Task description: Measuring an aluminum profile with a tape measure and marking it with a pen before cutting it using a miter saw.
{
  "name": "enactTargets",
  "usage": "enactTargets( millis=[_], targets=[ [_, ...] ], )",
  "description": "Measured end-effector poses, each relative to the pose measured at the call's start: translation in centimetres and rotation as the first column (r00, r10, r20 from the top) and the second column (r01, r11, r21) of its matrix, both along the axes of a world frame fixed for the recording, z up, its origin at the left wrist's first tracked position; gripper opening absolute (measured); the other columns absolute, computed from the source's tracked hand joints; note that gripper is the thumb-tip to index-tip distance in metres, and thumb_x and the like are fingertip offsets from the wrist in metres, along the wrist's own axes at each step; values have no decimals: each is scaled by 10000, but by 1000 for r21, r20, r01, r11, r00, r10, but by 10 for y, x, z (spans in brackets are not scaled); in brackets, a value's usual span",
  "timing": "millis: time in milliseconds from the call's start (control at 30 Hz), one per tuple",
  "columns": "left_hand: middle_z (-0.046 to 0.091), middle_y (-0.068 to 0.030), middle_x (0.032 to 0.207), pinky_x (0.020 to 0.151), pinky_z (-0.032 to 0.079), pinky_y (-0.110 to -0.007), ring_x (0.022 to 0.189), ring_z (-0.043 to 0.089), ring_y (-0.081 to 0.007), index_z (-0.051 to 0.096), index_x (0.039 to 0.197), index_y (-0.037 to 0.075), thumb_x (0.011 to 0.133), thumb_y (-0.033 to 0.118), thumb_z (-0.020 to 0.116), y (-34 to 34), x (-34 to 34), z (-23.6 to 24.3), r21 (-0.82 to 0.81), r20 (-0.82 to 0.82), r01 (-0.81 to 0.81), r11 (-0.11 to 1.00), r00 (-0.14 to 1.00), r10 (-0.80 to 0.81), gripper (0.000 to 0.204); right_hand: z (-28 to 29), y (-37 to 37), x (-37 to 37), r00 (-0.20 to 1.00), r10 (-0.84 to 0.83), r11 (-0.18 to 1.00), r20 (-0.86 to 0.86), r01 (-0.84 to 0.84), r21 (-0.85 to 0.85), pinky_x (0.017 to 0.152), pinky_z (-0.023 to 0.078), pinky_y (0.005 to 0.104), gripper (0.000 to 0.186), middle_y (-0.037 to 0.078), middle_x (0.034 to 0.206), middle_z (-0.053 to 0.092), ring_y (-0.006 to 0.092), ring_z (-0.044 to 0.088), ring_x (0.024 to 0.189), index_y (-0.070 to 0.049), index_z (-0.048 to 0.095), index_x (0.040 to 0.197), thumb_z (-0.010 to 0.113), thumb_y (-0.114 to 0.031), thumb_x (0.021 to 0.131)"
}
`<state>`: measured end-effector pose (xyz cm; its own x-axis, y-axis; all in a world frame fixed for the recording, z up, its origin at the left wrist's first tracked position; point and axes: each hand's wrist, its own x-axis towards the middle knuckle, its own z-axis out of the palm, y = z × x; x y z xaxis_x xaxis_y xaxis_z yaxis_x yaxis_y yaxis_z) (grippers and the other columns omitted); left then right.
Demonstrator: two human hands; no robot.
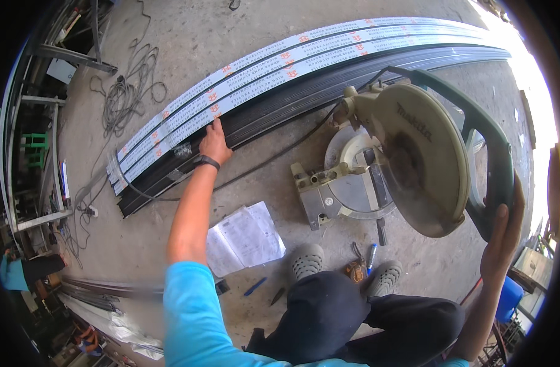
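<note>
Right hand (502, 244) at saw handle (499, 174); grip unclear

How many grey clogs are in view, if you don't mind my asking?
2: the left clog, left of the marker, and the right clog, to the marker's lower right. Others may be hidden from view.

Workshop (miter saw (423, 162), metal profiles (286, 101))

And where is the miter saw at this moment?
In the head view, the miter saw stands on the floor right of centre, in front of the long profiles, with the right hand at its green handle.
</note>
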<state>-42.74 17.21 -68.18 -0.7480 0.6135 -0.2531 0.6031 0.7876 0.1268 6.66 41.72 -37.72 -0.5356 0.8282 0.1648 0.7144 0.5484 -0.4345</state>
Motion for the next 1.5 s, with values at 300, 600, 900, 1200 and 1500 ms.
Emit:
enactTargets(
  millis=[300,600,900,1200,1500],
  targets=[
    [583,-171,1119,827,520,-475,1096,583,-368,502,1121,68,569,200,883,1,2,31,33,-379,258,966,897,-226,684,2,1,0,1000,25,999,8,-26,30,1082,433,425,480,164,1468,465,295,498,1325,-104,362,1521,376,-294,1081],
    [625,-185,1167,940,462,-457,1134,586,-368,534,1219,65,592,260,843,6,-42,103,236,-257,254,938,947,-192,725,2,0,-2,998,-3,1000,-66,1,-23,1055,442,402,477,161,1436,489,263,517,1289,-93,371,1514,403,-286,1079],
    [621,-193,1190,906,503,-473,1101,604,-374,538,1278,53,580,334,826,68,3,135,404,-233,414,816,909,-346,806,5,-4,-3,999,-15,1000,-39,15,5,966,464,374,482,144,1327,553,236,576,1129,-111,402,1495,407,-349,1075],
    [609,-236,1126,898,507,-495,1054,630,-397,480,1212,19,571,365,861,207,74,145,453,14,372,811,906,-423,823,45,11,-10,937,-28,904,-347,-124,-409,1128,317,381,566,148,1471,460,250,426,1368,-80,411,1489,367,-448,1061],
    [618,-193,1189,999,461,-427,1162,585,-352,535,1235,23,620,410,819,203,57,55,529,149,295,796,891,-429,780,15,9,-18,990,73,976,-121,-96,-198,1096,325,361,508,147,1442,475,248,439,1319,-58,387,1495,469,-287,1048]
  ],
)
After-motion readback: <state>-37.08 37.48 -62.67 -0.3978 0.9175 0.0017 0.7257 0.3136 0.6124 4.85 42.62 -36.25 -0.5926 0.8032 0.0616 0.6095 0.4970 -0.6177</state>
